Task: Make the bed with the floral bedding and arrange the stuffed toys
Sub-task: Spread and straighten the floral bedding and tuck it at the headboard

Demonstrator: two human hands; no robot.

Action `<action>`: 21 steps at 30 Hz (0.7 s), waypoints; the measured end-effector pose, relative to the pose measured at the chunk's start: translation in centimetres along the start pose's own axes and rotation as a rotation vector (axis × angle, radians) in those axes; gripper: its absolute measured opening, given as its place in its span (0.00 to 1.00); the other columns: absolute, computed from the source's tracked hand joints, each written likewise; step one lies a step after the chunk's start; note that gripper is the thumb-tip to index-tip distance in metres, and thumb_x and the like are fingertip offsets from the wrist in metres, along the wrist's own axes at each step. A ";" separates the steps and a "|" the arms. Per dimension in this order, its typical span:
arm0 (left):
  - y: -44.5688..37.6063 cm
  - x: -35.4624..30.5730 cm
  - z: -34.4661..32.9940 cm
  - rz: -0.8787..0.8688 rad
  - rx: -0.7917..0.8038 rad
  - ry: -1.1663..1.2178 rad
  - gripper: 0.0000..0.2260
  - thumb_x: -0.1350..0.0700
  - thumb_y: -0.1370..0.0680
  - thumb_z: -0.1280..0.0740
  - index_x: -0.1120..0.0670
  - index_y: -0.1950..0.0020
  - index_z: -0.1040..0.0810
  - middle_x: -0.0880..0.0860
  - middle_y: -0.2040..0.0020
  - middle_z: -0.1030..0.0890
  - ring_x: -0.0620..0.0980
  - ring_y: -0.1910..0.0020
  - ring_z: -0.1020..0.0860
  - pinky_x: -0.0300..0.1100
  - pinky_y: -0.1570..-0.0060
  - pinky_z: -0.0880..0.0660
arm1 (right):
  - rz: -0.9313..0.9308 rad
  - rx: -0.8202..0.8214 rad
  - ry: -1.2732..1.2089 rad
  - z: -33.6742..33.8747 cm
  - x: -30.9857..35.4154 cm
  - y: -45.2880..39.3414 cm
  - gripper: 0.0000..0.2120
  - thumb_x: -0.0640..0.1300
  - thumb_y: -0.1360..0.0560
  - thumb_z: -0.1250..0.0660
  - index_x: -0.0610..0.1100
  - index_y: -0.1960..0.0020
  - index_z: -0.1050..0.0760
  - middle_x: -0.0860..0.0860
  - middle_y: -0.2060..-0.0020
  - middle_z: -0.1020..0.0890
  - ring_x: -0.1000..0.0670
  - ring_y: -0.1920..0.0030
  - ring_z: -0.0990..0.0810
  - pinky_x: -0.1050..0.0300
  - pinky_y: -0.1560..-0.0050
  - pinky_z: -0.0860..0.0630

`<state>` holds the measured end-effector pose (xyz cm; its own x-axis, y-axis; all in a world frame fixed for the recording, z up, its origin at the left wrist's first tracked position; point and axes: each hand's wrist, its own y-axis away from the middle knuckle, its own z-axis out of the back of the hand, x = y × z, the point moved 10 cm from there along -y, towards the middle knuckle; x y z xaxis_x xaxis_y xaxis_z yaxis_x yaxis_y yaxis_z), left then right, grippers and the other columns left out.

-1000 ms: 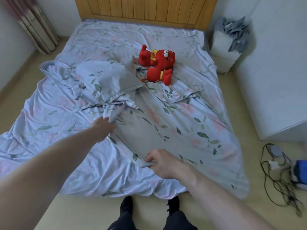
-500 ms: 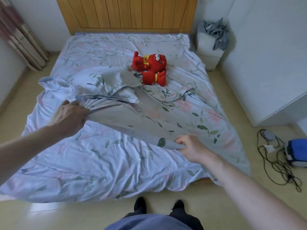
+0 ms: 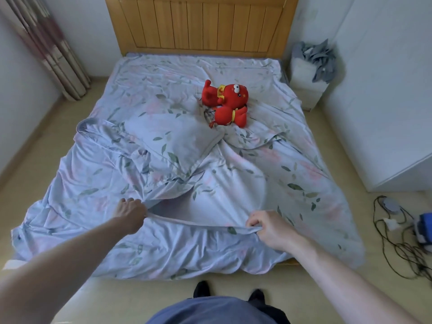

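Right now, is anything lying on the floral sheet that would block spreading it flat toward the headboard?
Yes. A red stuffed toy lies on the bedding near the headboard, and a floral pillow sits mid-bed. Both hands grip the sheet's edge at the foot.

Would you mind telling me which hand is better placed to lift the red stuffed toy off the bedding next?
Probably the right hand. The red stuffed toy lies right of the bed's midline, up-bed from it, while the left hand is farther across. Both now grip the floral sheet's edge, so it must let go first.

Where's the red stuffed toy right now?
The red stuffed toy lies on the floral sheet, right of centre, nearer the wooden headboard, beyond the pillow.
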<state>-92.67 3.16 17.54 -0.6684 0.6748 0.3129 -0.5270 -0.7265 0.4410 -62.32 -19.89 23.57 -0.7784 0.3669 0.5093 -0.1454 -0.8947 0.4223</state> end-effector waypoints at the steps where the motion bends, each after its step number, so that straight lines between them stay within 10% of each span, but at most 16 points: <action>1: -0.4 -0.2 0.2 -0.003 0.019 -0.025 0.13 0.52 0.18 0.42 0.46 0.36 0.23 0.49 0.39 0.25 0.51 0.38 0.26 0.45 0.40 0.32 | -0.004 -0.002 -0.008 0.0 -0.1 0.3 0.11 0.29 0.33 0.43 0.41 0.61 0.25 0.48 0.59 0.23 0.42 0.57 0.22 0.50 0.64 0.34; 7: -2.4 1.9 0.4 -0.039 0.055 -0.273 0.20 0.57 0.21 0.36 0.47 0.29 0.27 0.50 0.26 0.37 0.54 0.28 0.35 0.46 0.36 0.32 | -0.097 -0.086 -0.121 2.5 -2.2 2.7 0.20 0.29 0.29 0.41 0.52 0.63 0.19 0.62 0.53 0.19 0.57 0.55 0.21 0.60 0.58 0.27; 12: -3.9 3.9 6.4 -0.027 -0.047 -0.237 0.15 0.56 0.20 0.35 0.45 0.35 0.23 0.46 0.36 0.24 0.50 0.34 0.30 0.43 0.35 0.32 | -0.149 -0.105 -0.160 1.8 -4.4 3.4 0.22 0.30 0.29 0.38 0.57 0.66 0.20 0.63 0.54 0.18 0.59 0.53 0.20 0.60 0.56 0.25; 18: 4.4 9.0 19.7 -0.102 -0.801 0.520 0.10 0.60 0.24 0.39 0.57 0.56 0.17 0.55 0.62 0.19 0.61 0.56 0.24 0.54 0.56 0.26 | -0.339 -0.141 -0.052 1.7 -10.3 4.7 0.17 0.35 0.26 0.38 0.52 0.50 0.15 0.54 0.53 0.14 0.49 0.51 0.17 0.57 0.57 0.23; 21: 11.8 8.1 20.2 -0.137 -0.850 0.518 0.09 0.58 0.23 0.39 0.56 0.57 0.20 0.50 0.63 0.21 0.57 0.56 0.26 0.49 0.57 0.35 | -0.336 -0.042 0.031 -0.8 -7.8 2.9 0.22 0.40 0.25 0.33 0.62 0.37 0.23 0.56 0.38 0.19 0.50 0.40 0.20 0.56 0.44 0.23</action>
<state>-93.75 2.69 42.27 -0.6134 0.7668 -0.1890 -0.6814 -0.6348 -0.3643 -57.17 -25.56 20.28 -0.7007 0.6358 0.3238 -0.4212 -0.7349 0.5315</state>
